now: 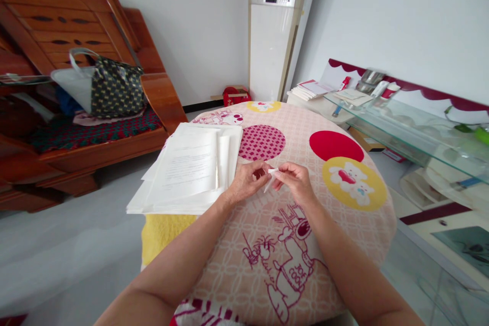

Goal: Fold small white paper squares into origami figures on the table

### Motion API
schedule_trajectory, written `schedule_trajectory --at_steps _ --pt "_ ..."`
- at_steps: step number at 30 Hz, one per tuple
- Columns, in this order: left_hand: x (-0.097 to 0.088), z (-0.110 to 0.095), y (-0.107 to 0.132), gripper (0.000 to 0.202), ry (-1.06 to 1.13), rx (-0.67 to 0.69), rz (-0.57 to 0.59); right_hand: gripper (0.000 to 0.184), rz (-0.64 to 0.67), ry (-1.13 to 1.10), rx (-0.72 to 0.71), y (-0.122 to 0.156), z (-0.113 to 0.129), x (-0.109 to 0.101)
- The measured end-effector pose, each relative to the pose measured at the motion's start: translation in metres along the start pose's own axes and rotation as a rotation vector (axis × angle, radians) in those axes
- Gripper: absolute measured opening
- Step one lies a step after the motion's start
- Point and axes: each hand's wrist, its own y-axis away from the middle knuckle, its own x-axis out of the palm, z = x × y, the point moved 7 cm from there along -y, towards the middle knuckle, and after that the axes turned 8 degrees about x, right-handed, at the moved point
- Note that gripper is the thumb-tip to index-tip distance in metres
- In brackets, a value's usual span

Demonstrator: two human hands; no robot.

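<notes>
Both hands are meeting over the middle of the round table (344, 224), which is wearing a pink patterned cloth with cartoon prints. The left hand (247, 181) and the right hand (295, 179) are together pinching a small white strip (270, 179), each with fingertips pressed around one end; it is probably a folded slip of paper or tape, though it is too small to tell. The strip is hanging just above the cloth, between the two hands, and tilting down toward the left.

Just beside the left hand, a stack of white papers (187, 173) is lying on the table, its near corner jutting past the table's edge above a yellow cloth (162, 232).

A wooden bench (76, 127) is standing well apart on the left, carrying a dark patterned bag (114, 89). A tall white appliance (273, 30) is standing against the far wall, and a glass shelf (412, 127) is running along the right side.
</notes>
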Motion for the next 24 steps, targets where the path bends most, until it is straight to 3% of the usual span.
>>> schedule_trajectory --at_steps 13,24 --pt "0.0034 -0.0087 0.0035 0.012 -0.239 0.116 -0.054 0.03 -0.021 0.108 -0.07 0.0015 0.0044 0.0049" --pt "0.0019 -0.0085 0.0027 0.005 -0.255 0.108 -0.046 0.029 -0.056 0.202 -0.098 0.0016 0.0088 0.0019"
